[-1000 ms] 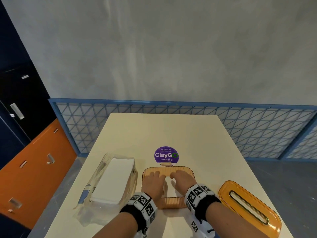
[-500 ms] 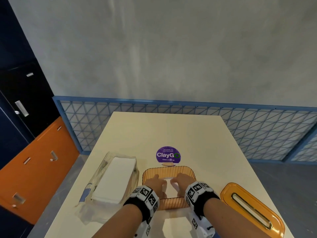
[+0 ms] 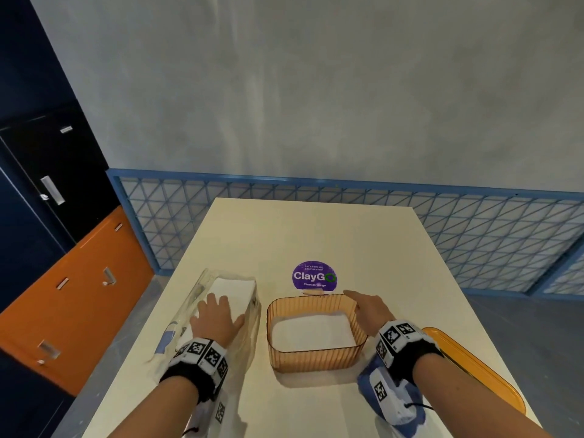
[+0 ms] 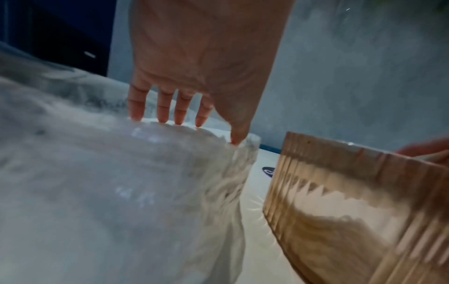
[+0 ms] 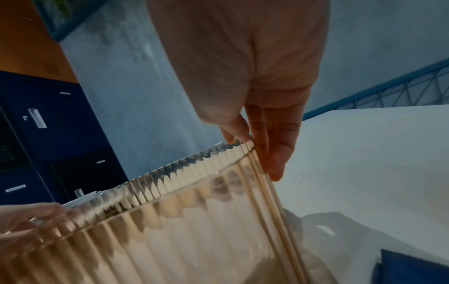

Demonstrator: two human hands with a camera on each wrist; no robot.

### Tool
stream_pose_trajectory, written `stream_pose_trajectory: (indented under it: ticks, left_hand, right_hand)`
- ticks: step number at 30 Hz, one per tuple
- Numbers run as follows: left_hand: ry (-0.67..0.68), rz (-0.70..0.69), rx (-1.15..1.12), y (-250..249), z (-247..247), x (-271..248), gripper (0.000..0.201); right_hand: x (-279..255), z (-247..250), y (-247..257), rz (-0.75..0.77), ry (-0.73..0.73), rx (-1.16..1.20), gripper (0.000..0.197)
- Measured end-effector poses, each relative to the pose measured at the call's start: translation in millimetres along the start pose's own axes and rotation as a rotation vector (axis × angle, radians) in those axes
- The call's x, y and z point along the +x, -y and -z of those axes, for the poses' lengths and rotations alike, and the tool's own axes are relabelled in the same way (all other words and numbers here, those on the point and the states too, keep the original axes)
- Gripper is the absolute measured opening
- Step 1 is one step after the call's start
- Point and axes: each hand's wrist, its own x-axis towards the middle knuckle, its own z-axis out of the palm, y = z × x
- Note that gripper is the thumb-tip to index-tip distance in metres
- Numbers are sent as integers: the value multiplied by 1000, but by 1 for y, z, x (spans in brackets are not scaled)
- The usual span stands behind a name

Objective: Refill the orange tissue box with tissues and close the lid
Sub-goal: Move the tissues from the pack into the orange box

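Observation:
The ribbed orange tissue box [image 3: 316, 355] stands lidless on the cream table, with a low layer of white tissues [image 3: 311, 333] inside. My right hand [image 3: 366, 308] pinches the box's far right wall, thumb inside and fingers outside; the right wrist view shows that hand [image 5: 255, 144] on the box [image 5: 170, 240]. My left hand [image 3: 216, 317] rests flat, fingers straight, on the clear plastic tissue pack [image 3: 234, 286] left of the box. In the left wrist view, that hand's fingertips [image 4: 167, 119] touch the pack [image 4: 97, 192] beside the box [image 4: 352, 192]. The orange lid [image 3: 480, 371] lies to the right.
A purple round sticker [image 3: 314, 276] is stuck on the table just beyond the box. The table's left edge [image 3: 177, 279] runs close to the tissue pack. Orange and dark cabinets [image 3: 79, 279] stand at the left, and a blue mesh fence [image 3: 474, 232] runs behind the table.
Both hands came out of the orange box. The left hand moved left onto the tissue pack, and the right hand moved to the box's right wall.

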Motion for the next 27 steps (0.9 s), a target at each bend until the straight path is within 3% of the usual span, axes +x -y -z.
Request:
stream_pose_trajectory:
  ticks: [5, 15, 27]
  left_hand:
    - [-16, 33, 25, 0, -6, 2, 65]
    - [7, 77, -68, -5, -1, -1, 48]
    - [58, 80, -32, -9, -2, -2, 47]
  right_hand:
    - [4, -4, -5, -47, 5, 29, 50]
    - [-1, -5, -12, -69, -13, 0, 54]
    - [-8, -4, -8, -102, -24, -7, 56]
